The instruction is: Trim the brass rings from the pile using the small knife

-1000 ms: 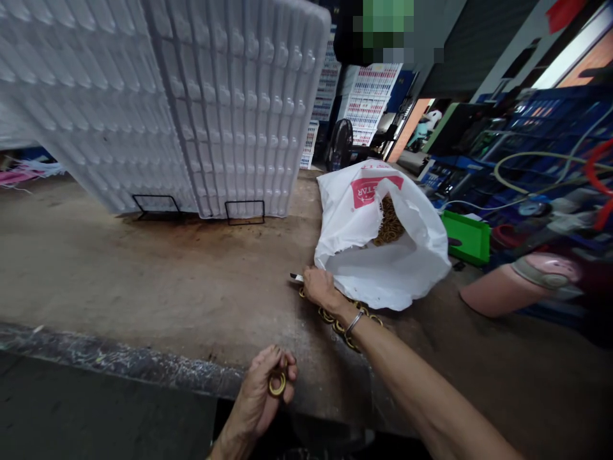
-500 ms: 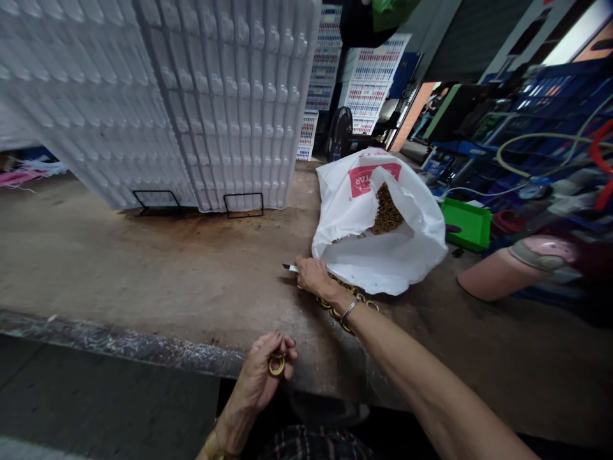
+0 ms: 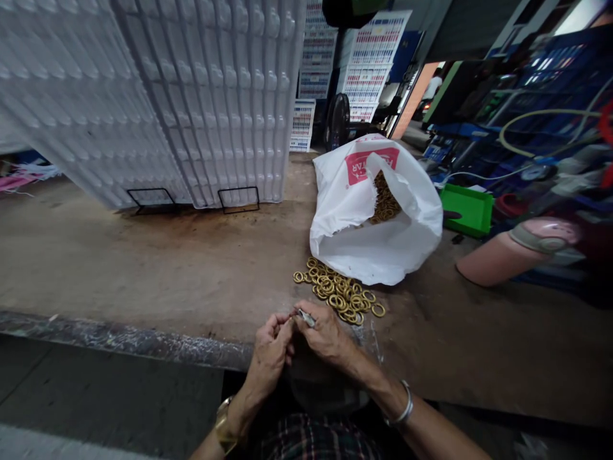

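Note:
My left hand (image 3: 269, 348) and my right hand (image 3: 326, 331) meet at the fingertips above the front edge of the worktable (image 3: 191, 281). Between my right fingers is a small knife (image 3: 305, 317) with a pale, metal-looking body; its tip lies against the left fingertips. My left fingers are pinched together; the gold-coloured ring they held a moment ago is hidden by them now. Just beyond my hands spreads a loose pile of gold-coloured rings (image 3: 339, 292). Behind it lies an open white woven sack (image 3: 330, 204) with many more rings inside.
Tall stacks of clear plastic trays (image 3: 215, 108) stand at the left on black wire stands (image 3: 239, 199). A green tray (image 3: 467, 209) and a pink bottle (image 3: 498, 252) are at the right. White crates (image 3: 366, 83) and a black fan (image 3: 338, 121) stand behind.
My right hand has drawn back from the ring pile to my left hand, bringing the knife along. The left hand has turned, and its ring is now out of sight.

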`<act>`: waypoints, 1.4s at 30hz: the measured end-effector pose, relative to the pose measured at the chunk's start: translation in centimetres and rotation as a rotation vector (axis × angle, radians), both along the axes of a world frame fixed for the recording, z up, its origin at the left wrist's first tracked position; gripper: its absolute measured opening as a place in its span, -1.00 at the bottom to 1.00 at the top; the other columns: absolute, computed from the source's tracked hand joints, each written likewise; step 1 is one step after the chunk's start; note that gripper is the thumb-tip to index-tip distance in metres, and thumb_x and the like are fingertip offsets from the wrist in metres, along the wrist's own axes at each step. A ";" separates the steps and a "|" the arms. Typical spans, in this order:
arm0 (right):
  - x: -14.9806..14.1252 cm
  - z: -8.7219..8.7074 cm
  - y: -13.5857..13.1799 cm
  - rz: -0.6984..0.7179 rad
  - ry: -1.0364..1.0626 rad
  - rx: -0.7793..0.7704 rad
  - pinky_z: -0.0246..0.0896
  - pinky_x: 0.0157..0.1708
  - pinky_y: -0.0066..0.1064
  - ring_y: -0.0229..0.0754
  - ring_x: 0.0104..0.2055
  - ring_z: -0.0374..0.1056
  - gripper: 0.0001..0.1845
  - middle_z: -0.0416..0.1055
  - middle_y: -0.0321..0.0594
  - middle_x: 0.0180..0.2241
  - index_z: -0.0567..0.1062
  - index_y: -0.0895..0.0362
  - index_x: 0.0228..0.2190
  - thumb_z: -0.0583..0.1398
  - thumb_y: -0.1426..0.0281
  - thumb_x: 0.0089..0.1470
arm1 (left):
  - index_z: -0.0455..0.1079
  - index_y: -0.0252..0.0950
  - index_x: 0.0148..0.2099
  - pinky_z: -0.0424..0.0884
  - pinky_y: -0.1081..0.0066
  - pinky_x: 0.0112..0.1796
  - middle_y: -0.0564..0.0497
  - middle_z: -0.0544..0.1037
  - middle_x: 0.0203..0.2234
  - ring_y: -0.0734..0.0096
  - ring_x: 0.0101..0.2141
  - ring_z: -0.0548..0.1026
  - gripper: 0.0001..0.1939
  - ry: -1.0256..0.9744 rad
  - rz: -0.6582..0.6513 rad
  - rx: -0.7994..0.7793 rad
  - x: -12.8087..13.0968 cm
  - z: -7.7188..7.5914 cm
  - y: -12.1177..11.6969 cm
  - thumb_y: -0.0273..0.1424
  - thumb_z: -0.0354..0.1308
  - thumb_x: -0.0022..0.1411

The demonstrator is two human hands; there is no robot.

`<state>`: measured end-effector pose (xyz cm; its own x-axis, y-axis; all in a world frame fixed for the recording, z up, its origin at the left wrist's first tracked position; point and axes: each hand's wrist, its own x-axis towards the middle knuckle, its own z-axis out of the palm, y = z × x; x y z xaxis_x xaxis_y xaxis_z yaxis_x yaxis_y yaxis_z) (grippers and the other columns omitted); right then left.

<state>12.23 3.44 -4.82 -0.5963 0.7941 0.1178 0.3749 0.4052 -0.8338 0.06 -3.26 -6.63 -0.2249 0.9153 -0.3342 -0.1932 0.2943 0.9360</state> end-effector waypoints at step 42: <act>0.9 -0.1 -1.1 -0.187 0.103 -0.299 0.05 -0.46 -0.47 -0.31 -0.49 0.14 -0.76 0.25 -0.36 -0.57 0.37 0.14 -0.50 0.07 0.23 0.02 | 0.39 -0.32 -0.33 0.22 0.51 -0.52 0.10 0.36 -0.62 0.52 -0.59 0.27 -0.75 0.297 -0.099 0.183 0.6 0.9 0.1 -0.22 0.07 0.12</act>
<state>13.14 2.35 -4.90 -0.4345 0.8968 -0.0842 0.3278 0.0704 -0.9421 0.68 -3.15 -5.72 -0.1949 0.9761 -0.0960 0.1160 0.1201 0.9860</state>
